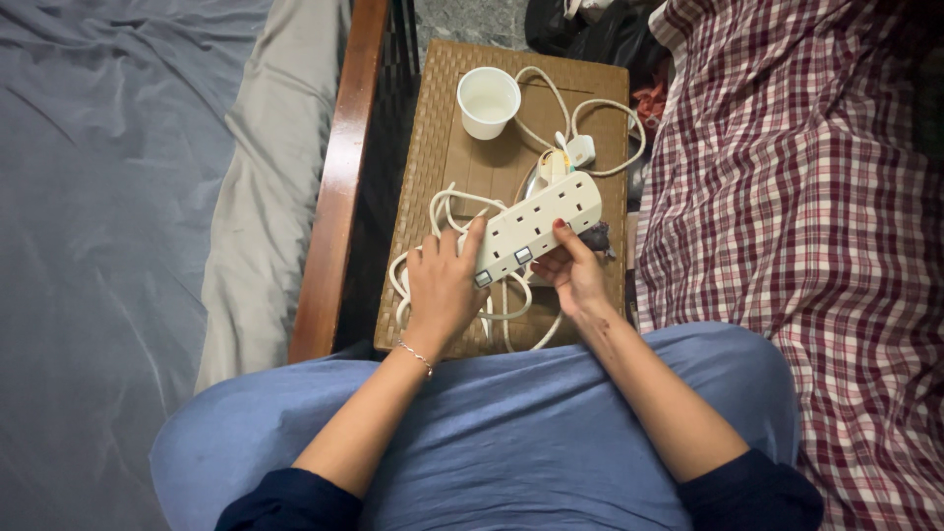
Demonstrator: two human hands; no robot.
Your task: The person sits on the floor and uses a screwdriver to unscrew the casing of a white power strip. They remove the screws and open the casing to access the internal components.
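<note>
A white multi-socket power strip (536, 224) lies slanted over a small woven brown table (452, 157). My left hand (442, 285) grips its near end, fingers curled over the top edge. My right hand (572, 270) holds the strip from the lower side, thumb pressed on its face near the switches. A white plug (575, 150) sits in the strip's far end. The strip's white cable (447, 206) loops in coils beneath and beside my left hand.
A white paper cup (488, 100) stands at the table's far left. A wooden bed frame (339, 177) with grey bedding (108, 197) lies left. Red plaid cloth (806, 216) covers the right. My blue-clad lap (492, 433) fills the foreground.
</note>
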